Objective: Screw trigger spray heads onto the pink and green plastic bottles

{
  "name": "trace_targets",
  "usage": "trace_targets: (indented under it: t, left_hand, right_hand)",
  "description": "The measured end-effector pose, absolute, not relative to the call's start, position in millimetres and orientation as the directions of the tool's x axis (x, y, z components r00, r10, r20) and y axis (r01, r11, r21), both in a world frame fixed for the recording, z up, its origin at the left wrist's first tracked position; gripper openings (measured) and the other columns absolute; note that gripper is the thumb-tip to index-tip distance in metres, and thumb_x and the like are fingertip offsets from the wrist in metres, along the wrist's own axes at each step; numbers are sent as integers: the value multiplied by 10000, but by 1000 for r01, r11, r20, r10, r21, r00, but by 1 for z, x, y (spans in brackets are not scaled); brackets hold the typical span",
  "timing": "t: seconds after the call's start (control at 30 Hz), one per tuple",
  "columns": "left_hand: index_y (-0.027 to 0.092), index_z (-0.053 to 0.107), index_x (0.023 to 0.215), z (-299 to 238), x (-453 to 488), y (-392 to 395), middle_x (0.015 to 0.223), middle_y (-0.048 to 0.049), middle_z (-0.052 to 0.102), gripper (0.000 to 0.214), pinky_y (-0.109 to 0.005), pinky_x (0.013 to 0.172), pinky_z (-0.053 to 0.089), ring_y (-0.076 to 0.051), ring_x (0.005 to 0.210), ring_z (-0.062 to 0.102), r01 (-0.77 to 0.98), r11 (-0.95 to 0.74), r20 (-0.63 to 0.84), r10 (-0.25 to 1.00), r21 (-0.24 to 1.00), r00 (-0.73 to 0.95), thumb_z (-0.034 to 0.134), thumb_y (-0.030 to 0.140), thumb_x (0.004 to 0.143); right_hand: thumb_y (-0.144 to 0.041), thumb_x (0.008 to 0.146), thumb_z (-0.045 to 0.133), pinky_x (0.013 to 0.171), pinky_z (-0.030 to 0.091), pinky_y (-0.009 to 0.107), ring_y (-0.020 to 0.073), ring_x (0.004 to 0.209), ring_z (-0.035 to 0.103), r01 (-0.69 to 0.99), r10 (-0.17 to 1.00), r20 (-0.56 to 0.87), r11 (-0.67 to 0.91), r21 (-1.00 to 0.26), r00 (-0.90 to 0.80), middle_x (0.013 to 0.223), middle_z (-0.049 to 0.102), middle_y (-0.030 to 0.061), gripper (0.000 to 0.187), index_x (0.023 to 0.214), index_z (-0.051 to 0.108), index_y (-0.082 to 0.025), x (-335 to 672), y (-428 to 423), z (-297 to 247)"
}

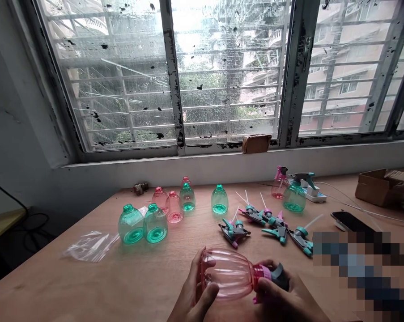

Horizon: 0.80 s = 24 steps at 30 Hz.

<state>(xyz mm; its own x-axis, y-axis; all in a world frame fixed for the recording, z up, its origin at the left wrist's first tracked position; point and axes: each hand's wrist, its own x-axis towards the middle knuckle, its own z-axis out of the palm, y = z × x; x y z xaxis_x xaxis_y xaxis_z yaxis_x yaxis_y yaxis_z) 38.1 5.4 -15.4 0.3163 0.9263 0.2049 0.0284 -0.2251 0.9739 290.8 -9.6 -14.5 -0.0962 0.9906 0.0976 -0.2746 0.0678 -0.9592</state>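
Note:
A clear pink spray bottle (229, 273) lies sideways in front of me, just over the table's near side. My left hand (199, 290) is wrapped round its base end, thumb on the near side. At the neck, my right hand (280, 290) grips the pink and grey spray head (278, 273), which sits on the bottle's mouth. My right fingers partly hide the trigger. Beyond my hands lie several loose spray heads (235, 230) in teal, pink and grey, some with thin dip tubes pointing up.
Headless green bottles (155, 226) and pink bottles (175, 210) stand at left and centre. A plastic bag (91, 246) lies far left. Complete green (294, 197) and pink (279, 185) sprayers, a phone (352, 223), a power strip with cables (316, 194) and a cardboard box (376, 190) occupy the right.

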Motion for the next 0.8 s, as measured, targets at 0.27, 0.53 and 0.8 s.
trace_targets:
  t: [0.27,0.53,0.8]
  left_hand:
    - [217,301,1482,-16,39,6,1426,-185,508,841,-493,1083,343,-362,1259,505,34,-234,212,926,972,311,586,668,832]
    - [229,313,1472,-16,39,5,1411,-177,524,833,-489,1078,354,-355,1249,523,22,-231,213,927,973,307,595,672,825]
    - [216,331,1469,-14,40,5,1368,-162,575,825,-471,1099,366,-356,1280,514,27,-238,219,930,971,296,608,656,829]
  right_hand:
    - [-478,690,842,558,544,302,208,558,693,-234,991,114,93,-968,-77,648,723,22,377,841,718,-156,290,-10,-11]
    - [-485,687,840,562,550,310,216,567,701,-233,992,102,81,-969,-80,660,723,24,388,852,708,-159,290,-10,-13]
    - [-459,686,854,567,554,304,210,564,706,-272,992,84,55,-961,-96,651,731,19,381,862,705,-156,290,-10,-13]
